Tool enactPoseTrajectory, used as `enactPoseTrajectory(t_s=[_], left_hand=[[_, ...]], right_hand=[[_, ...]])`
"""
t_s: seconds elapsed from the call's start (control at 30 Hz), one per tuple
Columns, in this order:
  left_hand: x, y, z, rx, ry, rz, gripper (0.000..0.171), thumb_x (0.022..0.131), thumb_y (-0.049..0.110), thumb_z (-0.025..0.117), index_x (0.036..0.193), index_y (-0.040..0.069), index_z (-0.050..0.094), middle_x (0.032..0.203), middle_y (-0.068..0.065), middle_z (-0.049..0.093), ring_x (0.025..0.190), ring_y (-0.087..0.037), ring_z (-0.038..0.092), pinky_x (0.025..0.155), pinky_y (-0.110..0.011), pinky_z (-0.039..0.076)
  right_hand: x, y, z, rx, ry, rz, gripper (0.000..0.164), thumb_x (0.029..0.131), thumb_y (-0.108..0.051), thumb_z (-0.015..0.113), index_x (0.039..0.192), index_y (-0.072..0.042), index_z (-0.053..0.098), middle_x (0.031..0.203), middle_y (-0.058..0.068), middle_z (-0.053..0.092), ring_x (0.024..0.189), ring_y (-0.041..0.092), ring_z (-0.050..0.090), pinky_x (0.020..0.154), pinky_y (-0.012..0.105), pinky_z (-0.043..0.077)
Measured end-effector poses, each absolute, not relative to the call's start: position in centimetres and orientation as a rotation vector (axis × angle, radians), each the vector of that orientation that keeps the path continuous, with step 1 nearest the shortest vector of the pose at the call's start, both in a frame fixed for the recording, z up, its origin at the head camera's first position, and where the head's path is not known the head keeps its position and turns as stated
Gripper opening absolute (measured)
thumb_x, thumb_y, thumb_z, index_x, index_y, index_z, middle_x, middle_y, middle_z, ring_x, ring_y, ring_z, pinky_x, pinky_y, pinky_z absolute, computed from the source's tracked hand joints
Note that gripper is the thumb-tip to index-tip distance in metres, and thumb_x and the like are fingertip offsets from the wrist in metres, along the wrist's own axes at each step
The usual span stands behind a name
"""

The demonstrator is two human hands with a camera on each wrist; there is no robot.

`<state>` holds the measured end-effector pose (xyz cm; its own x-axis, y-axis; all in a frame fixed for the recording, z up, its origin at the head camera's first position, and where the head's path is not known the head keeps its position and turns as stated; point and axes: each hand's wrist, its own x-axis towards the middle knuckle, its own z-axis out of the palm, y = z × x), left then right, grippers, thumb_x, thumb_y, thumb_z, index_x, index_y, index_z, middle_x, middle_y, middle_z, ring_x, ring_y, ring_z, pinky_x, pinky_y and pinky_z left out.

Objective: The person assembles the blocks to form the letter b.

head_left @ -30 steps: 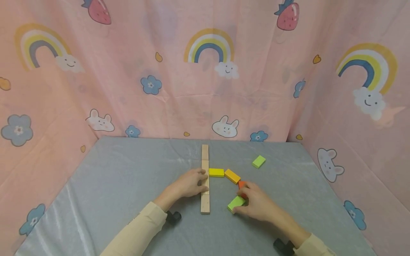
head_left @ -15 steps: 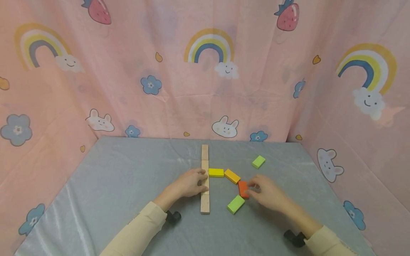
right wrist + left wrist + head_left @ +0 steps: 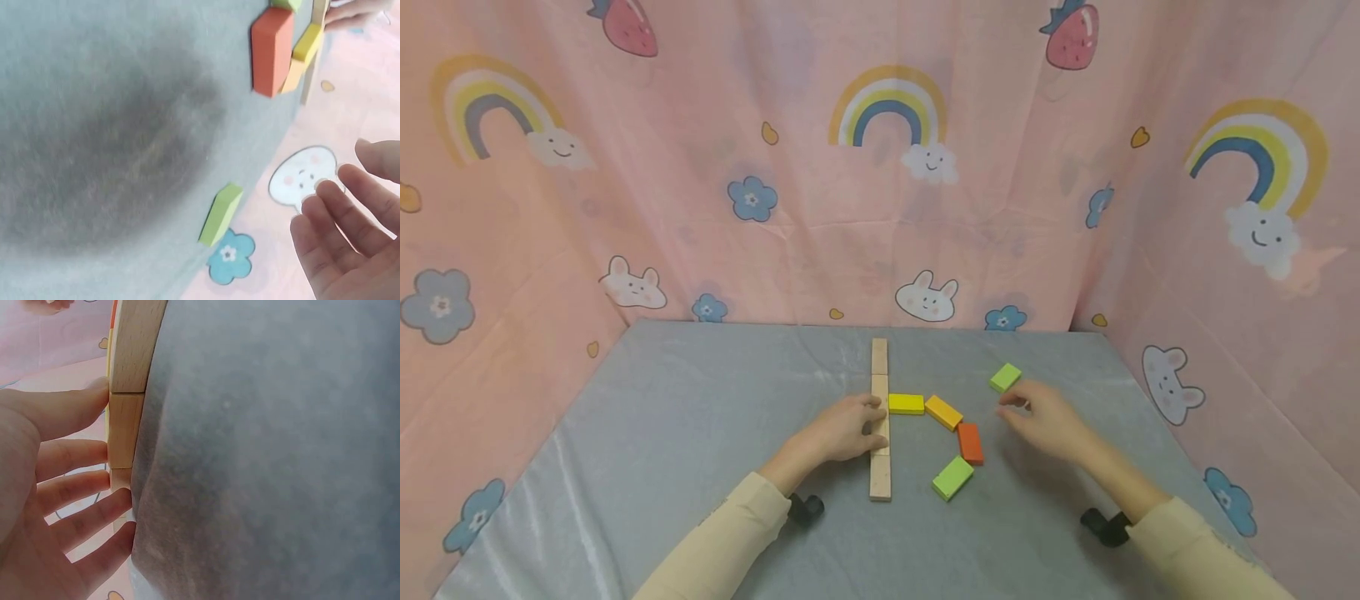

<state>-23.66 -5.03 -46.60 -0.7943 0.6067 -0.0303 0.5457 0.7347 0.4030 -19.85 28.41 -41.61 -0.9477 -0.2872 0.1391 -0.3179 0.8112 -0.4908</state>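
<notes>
A straight row of plain wooden blocks [image 3: 880, 475] runs away from me down the middle of the table. My left hand [image 3: 844, 429] rests on it, thumb and fingertips touching the wood with the fingers fairly straight, as the left wrist view also shows. From the row's right side curve a yellow block [image 3: 907, 404], an orange block [image 3: 943, 412], a red-orange block [image 3: 971, 444] and a light green block [image 3: 952, 478]. My right hand [image 3: 1048, 421] hovers to the right of the curve, fingers loosely bent and holding nothing. Just beyond its fingertips lies another green block [image 3: 1005, 377].
A grey cloth [image 3: 700, 392] covers the table. Pink patterned curtains [image 3: 805, 242] stand behind it and along both sides. Dark wrist-worn devices show under both wrists.
My right hand has let go of the near green block and moved away and to the right, toward the far green block. The left hand has stayed on the wooden row.
</notes>
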Motion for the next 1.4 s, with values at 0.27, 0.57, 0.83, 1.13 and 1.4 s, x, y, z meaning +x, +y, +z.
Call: enactPoseTrajectory(t_s=[0.27,0.57,0.83,1.13,1.4], left_hand=[[-23.8,-5.2,-46.5,0.92,2.774,0.577,0.054,0.095,0.036,0.073,0.139,0.005,0.063,0.149,-0.01,0.052,0.136,-0.031,0.05,0.11,-0.045,0.044],[-23.9,-5.3,-46.4,0.912,2.782,0.57,0.054,0.096,0.036,0.073,0.139,0.005,0.063,0.15,-0.009,0.052,0.136,-0.03,0.05,0.11,-0.045,0.044],[-23.8,-5.3,-46.5,0.92,2.784,0.56,0.055,0.095,0.037,0.073,0.139,0.006,0.063,0.149,-0.009,0.052,0.135,-0.03,0.05,0.109,-0.045,0.045],[-23.6,-5.1,-47.1,0.925,2.786,0.54,0.055,0.096,0.039,0.072,0.14,0.008,0.062,0.149,-0.007,0.053,0.135,-0.028,0.051,0.108,-0.045,0.046],[-23.6,-5.1,-47.0,0.91,2.785,0.538,0.056,0.096,0.039,0.071,0.141,0.008,0.061,0.15,-0.007,0.051,0.136,-0.028,0.05,0.108,-0.045,0.045]], right_hand=[[-22.1,29.5,-41.4,0.42,-2.907,0.8,0.02,0.097,-0.013,0.067,0.11,0.002,0.071,0.106,0.014,0.068,0.105,0.038,0.062,0.091,0.058,0.053],[-24.5,30.7,-41.9,0.34,-2.863,0.868,0.03,0.1,-0.014,0.064,0.119,0.008,0.067,0.117,0.024,0.066,0.112,0.045,0.06,0.098,0.059,0.049],[-26.5,31.4,-43.7,0.312,-2.865,0.911,0.034,0.102,-0.017,0.062,0.125,0.008,0.064,0.123,0.028,0.063,0.116,0.047,0.058,0.099,0.061,0.047],[-27.7,31.6,-46.2,0.201,-2.946,0.973,0.044,0.103,-0.024,0.061,0.133,0.007,0.058,0.134,0.03,0.056,0.123,0.049,0.053,0.1,0.063,0.045],[-28.3,31.8,-47.0,0.187,-3.02,0.995,0.052,0.103,-0.03,0.06,0.14,0.006,0.053,0.14,0.03,0.053,0.127,0.047,0.05,0.105,0.064,0.041]])
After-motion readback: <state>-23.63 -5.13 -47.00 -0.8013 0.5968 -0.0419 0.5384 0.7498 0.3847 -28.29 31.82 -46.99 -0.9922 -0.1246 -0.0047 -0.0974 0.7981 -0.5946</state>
